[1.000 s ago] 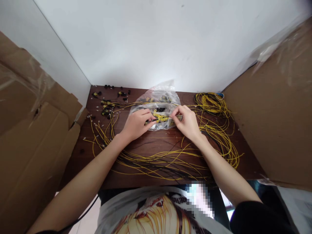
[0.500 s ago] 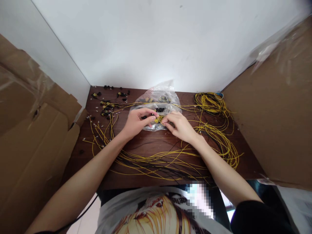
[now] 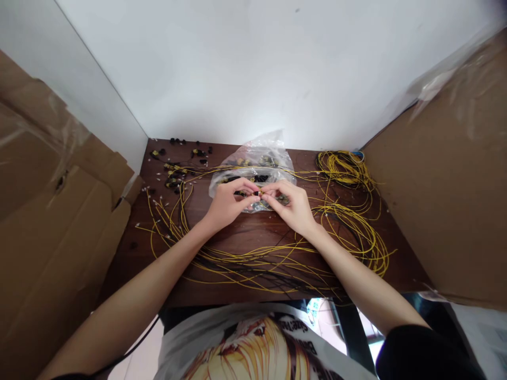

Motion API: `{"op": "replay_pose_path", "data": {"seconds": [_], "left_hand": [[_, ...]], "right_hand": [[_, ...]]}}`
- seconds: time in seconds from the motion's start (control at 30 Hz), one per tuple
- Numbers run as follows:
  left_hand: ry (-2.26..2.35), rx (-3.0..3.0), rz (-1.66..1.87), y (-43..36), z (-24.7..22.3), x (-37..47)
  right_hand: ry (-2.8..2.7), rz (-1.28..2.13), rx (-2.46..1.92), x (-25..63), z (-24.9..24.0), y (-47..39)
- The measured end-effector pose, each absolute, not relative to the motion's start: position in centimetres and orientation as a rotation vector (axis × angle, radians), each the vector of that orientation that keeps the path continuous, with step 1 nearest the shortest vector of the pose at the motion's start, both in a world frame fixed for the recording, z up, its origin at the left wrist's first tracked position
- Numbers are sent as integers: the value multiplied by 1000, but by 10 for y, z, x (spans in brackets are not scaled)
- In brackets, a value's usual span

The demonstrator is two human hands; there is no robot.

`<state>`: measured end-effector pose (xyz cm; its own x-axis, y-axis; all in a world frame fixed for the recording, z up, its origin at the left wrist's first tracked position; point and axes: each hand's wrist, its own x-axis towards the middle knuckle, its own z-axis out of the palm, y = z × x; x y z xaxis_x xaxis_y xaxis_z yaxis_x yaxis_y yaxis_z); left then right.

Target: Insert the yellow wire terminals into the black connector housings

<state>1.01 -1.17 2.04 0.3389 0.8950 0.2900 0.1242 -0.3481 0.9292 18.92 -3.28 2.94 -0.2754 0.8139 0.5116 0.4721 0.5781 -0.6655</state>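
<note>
Between my two hands, over the front of a clear plastic bag [image 3: 270, 141], is a small black and yellow connector [image 3: 257, 193]. My left hand [image 3: 232, 201] pinches its left side between thumb and fingertips. From the right, my right hand [image 3: 291, 205] closes thumb and forefinger on its other end, the fingertips of both hands nearly touching. Black and yellow small parts lie in the bag behind the hands. Yellow and black wires [image 3: 253, 256] spread over the brown table [image 3: 237, 235] nearer my body.
A coiled wire bundle [image 3: 343, 168] lies at the back right. Small black and yellow parts [image 3: 173, 170] and white bits are scattered at the back left. Cardboard sheets [image 3: 59, 211] stand on the left, more cardboard [image 3: 447, 184] on the right, and a white wall [image 3: 253, 68] rises behind.
My hands have come together, the right one shifting left toward the left fingertips. The black and yellow connector now shows between them, where a thin yellow wire was seen before.
</note>
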Motion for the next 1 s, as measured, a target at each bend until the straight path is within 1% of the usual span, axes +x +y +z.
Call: {"op": "replay_pose_path", "data": {"seconds": [0.43,0.83,1.0], "left_hand": [[873,1647,1030,-9,17,12],[849,1669,1078,-7,14,12],[863,1719,1088,-7,14,12]], "right_hand": [[-2044,348,-1049,193,31,-33],[-2022,392,-1101,192,29,-32],[-1959,476,-1140,191,26,-31]]}}
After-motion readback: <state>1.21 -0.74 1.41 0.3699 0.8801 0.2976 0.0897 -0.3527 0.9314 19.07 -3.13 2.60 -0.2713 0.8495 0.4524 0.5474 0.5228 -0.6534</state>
